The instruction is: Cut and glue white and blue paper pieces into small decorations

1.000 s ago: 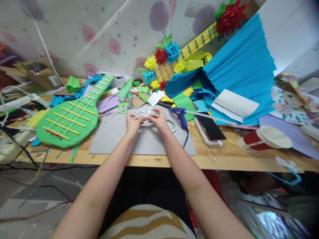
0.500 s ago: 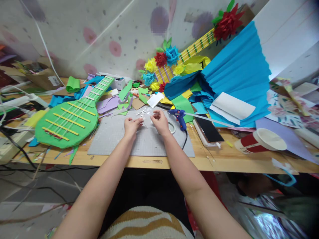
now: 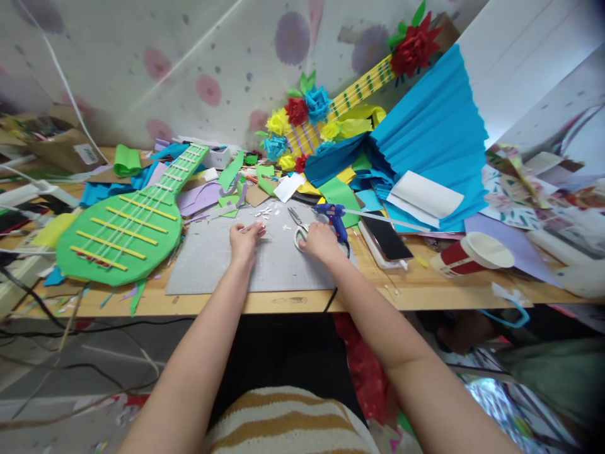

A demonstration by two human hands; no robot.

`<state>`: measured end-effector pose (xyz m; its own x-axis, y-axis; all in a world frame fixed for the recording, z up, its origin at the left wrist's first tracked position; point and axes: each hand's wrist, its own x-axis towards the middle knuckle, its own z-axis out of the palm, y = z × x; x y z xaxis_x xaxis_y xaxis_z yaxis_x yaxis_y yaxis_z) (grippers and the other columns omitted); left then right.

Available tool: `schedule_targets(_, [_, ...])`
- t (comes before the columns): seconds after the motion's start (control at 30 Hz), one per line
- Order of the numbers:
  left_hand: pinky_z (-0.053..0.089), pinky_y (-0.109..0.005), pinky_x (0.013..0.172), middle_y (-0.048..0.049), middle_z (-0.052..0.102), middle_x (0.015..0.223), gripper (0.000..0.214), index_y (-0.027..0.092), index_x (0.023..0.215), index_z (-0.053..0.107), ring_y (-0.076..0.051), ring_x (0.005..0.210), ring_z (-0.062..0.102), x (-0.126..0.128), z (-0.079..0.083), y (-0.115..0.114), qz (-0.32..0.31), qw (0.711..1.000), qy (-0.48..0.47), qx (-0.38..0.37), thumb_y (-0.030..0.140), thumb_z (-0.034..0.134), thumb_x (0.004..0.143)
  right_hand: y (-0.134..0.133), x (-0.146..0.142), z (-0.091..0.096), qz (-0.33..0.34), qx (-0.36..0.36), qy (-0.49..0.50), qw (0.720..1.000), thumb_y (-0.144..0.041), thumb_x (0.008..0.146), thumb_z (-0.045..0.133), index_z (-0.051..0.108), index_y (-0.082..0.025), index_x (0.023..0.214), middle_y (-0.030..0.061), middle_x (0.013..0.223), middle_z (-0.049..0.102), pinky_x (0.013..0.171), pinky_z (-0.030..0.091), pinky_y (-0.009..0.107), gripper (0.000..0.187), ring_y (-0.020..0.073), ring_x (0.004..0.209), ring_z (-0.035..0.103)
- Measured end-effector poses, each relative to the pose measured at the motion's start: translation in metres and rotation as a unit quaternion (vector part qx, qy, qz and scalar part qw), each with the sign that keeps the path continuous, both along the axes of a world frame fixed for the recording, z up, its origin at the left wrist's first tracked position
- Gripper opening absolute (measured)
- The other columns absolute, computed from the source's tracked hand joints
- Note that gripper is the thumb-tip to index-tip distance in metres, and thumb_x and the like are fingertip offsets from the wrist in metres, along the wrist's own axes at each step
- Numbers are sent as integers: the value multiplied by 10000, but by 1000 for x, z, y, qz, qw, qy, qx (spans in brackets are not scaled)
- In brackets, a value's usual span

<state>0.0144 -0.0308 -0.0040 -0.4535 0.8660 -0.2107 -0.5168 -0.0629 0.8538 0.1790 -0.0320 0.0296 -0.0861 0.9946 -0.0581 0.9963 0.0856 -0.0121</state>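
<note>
The pair of scissors with silver metal blades and pale looped handles lies on the upper right part of the grey gridded cutting mat, blades pointing away from the person and slightly left. The right hand is at its handles, fingers bent and brought close together over the loops; whether they grip firmly, I cannot tell. To the left, above the mat, the left hand pinches a tiny white piece between thumb and fingertips, with a thin pale strand just beside it, too fine to make out clearly. Beyond that hand, short white strips lie scattered on the mat. Just beside the right hand sits a blue plastic glue gun, its black cord running down toward the table's front edge. Farther right are a black-screened phone and a red-and-white paper cup, tilted in this view, both on the pale wooden table. Left of the mat rests a green lute-shaped craft with yellow bars. At the back, a yellow guitar-shaped craft with paper flowers leans near the wall, beside a large sheet of pleated blue paper.
</note>
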Motion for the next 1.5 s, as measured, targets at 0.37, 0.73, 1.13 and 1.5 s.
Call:
schedule_targets(0.37, [493, -301, 777, 69, 593, 589, 479, 213, 757, 302, -91, 610, 627, -11, -3, -4, -12, 994, -62, 87, 127, 723, 546, 6, 22, 1, 27, -28, 284, 958, -341, 665, 574, 477, -191, 961, 22, 876, 611, 620, 394, 228, 345, 151, 752, 568])
schedule_targets(0.73, [498, -266, 772, 50, 608, 647, 386, 211, 747, 306, -92, 684, 645, -12, -1, -4, 13, 995, -73, 61, 87, 651, 626, -8, -13, 8, 223, 40, 192, 955, -514, 700, 557, 489, -152, 955, 95, 958, 578, 708, 364, 277, 447, 194, 860, 529])
schedule_targets(1.13, [502, -269, 758, 62, 592, 616, 388, 215, 728, 262, -74, 610, 620, -7, 4, -7, 23, 997, -57, 50, 65, 602, 617, -4, -25, 9, 198, 48, 82, 976, -699, 688, 461, 523, -192, 967, 85, 959, 658, 599, 336, 263, 582, 231, 834, 610])
schedule_targets(1.5, [503, -286, 768, 68, 580, 620, 420, 214, 724, 262, -77, 625, 623, -7, 6, -7, 17, 998, -53, 38, 111, 655, 614, -1, -27, 8, 186, 30, 73, 980, -644, 735, 457, 546, -191, 953, 81, 901, 680, 581, 303, 253, 510, 219, 825, 621])
